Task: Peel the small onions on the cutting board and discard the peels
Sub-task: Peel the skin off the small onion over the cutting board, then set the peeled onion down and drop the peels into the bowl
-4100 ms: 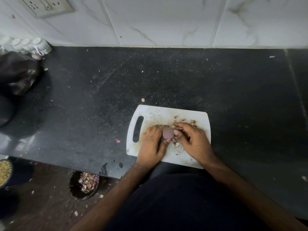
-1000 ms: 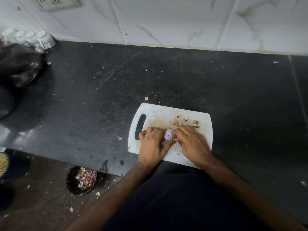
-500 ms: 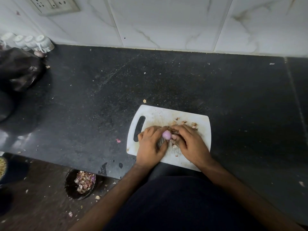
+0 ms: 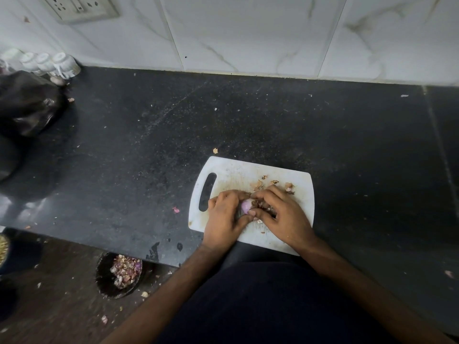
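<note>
A white cutting board (image 4: 233, 170) with a handle slot lies near the front edge of the black counter. Both hands meet over its middle. My left hand (image 4: 223, 219) holds a small pink onion (image 4: 246, 206) between thumb and fingers. My right hand (image 4: 285, 217) pinches brown peel (image 4: 263, 206) right beside the onion. Loose peel scraps (image 4: 258, 184) lie on the board behind my fingers. A dark bin (image 4: 105, 276) on the floor below the counter edge holds a heap of onion peels (image 4: 125, 270).
A black plastic bag (image 4: 27, 103) and several white cups (image 4: 49, 62) sit at the counter's far left by the tiled wall. Small peel bits (image 4: 175, 209) dot the counter (image 4: 323, 135) left of the board. A wall socket (image 4: 79, 7) is at top left.
The hands stay together on the board while the onion turns slightly in my left fingers. More pink flesh shows than four seconds ago. The camera view has shifted a little.
</note>
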